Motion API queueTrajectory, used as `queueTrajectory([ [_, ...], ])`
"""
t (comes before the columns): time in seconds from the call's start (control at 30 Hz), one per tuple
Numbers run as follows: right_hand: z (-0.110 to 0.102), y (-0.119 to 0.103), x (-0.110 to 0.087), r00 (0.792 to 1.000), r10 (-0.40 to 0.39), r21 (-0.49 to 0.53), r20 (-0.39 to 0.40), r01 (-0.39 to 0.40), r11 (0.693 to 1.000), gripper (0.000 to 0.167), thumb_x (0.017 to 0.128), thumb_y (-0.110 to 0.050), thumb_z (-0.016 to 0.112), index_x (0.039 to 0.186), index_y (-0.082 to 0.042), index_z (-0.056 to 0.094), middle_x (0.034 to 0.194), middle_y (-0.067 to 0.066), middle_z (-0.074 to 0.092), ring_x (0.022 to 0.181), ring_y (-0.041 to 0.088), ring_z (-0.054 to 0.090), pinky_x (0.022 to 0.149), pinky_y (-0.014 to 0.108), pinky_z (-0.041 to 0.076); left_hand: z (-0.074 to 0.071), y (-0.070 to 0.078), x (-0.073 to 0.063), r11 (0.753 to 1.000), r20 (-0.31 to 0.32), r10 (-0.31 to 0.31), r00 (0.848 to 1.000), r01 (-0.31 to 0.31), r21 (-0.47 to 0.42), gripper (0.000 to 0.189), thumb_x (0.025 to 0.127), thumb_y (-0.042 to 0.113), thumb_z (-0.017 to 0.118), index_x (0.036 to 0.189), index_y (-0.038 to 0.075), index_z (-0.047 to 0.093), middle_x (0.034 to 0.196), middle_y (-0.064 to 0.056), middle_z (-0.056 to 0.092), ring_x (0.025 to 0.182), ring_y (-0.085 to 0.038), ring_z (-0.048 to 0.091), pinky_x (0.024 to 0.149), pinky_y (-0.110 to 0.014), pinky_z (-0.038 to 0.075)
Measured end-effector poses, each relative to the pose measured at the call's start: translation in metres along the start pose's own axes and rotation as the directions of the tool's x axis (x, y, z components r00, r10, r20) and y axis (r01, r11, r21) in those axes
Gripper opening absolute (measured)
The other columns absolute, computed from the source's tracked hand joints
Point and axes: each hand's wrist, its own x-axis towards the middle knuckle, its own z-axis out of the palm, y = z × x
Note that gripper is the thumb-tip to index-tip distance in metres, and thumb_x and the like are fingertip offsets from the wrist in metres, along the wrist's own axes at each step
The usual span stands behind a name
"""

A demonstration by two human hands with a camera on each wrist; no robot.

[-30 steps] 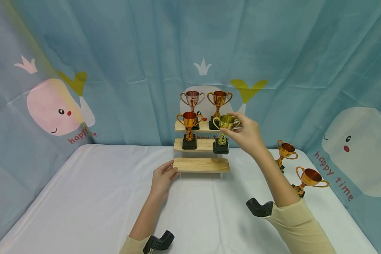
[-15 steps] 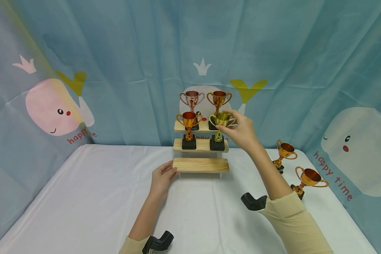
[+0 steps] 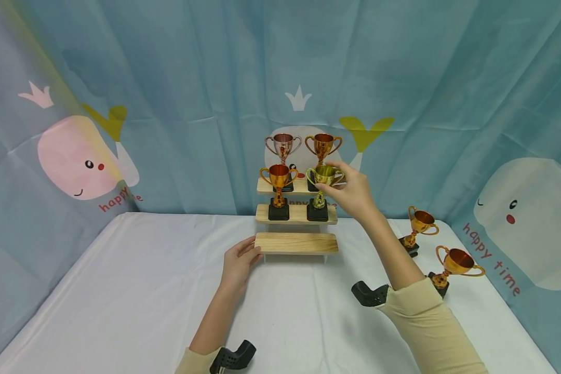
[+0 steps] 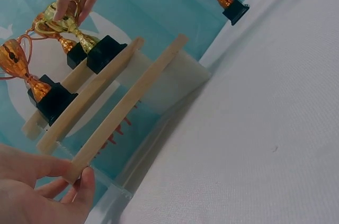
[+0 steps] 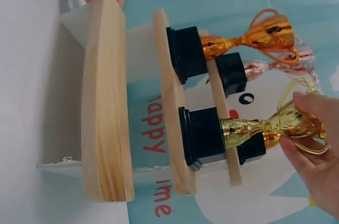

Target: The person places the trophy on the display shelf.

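Note:
A three-step wooden display stand [image 3: 295, 243] stands on the white table. My left hand [image 3: 237, 263] pinches the left end of its lowest board between thumb and fingers. With thumb and fingertips my right hand [image 3: 352, 192] holds the cup of a yellow-gold trophy [image 3: 319, 200], whose black base sits on the right part of the middle board. Left of it on the same board is an orange-gold trophy [image 3: 279, 179]. On the top board stand a rose-coloured trophy [image 3: 282, 145] and a darker gold trophy [image 3: 323, 144], the latter partly hidden behind the yellow-gold one.
Two orange-gold trophies [image 3: 421, 222] [image 3: 456, 261] stand at the table's right side, beside my right forearm. A blue curtain [image 3: 191, 130] with printed whales hangs behind the table [image 3: 135, 291]. Each wrist bears a black camera mount [image 3: 370, 294].
My right hand has moved left with the yellow-gold trophy, its base now resting further in on the middle board, level with the orange-gold one. The left hand has stayed put.

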Motion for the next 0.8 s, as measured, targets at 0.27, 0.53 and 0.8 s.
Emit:
queueTrajectory([
  [0.27, 0.002, 0.003, 0.002, 1.000, -0.003, 0.042, -0.001, 0.003, 0.999, 0.062, 0.098, -0.016, 0.079, 0.152, -0.004, 0.053, 0.136, 0.024, 0.062, 0.114, 0.043, 0.071, 0.095, 0.046, 0.065, 0.000, 0.001, -0.001, 1.000, 0.000, 0.002, 1.000, -0.002, -0.003, 0.045, 0.104, -0.002, 0.062, 0.147, -0.009, 0.054, 0.136, -0.028, 0.061, 0.105, -0.017, 0.067, 0.092, -0.024, 0.063],
  [0.53, 0.004, 0.008, 0.000, 1.000, -0.023, 0.059, -0.008, 0.023, 0.998, 0.066, 0.098, -0.018, 0.079, 0.155, -0.006, 0.049, 0.152, 0.022, 0.055, 0.114, 0.043, 0.071, 0.094, 0.048, 0.065, 0.000, 0.000, 0.000, 1.000, 0.003, 0.000, 1.000, 0.000, -0.003, 0.045, 0.104, -0.001, 0.062, 0.147, -0.009, 0.054, 0.137, -0.028, 0.060, 0.106, -0.018, 0.067, 0.092, -0.024, 0.063],
  [0.8, 0.002, 0.011, -0.002, 1.000, -0.009, 0.086, -0.007, 0.009, 0.996, 0.074, 0.097, -0.018, 0.080, 0.160, -0.008, 0.043, 0.163, 0.020, 0.042, 0.114, 0.042, 0.069, 0.098, 0.049, 0.063, 0.000, 0.000, 0.000, 1.000, 0.006, 0.009, 1.000, -0.009, 0.001, 0.045, 0.104, -0.001, 0.061, 0.147, -0.009, 0.053, 0.136, -0.028, 0.060, 0.105, -0.017, 0.067, 0.092, -0.023, 0.063],
])
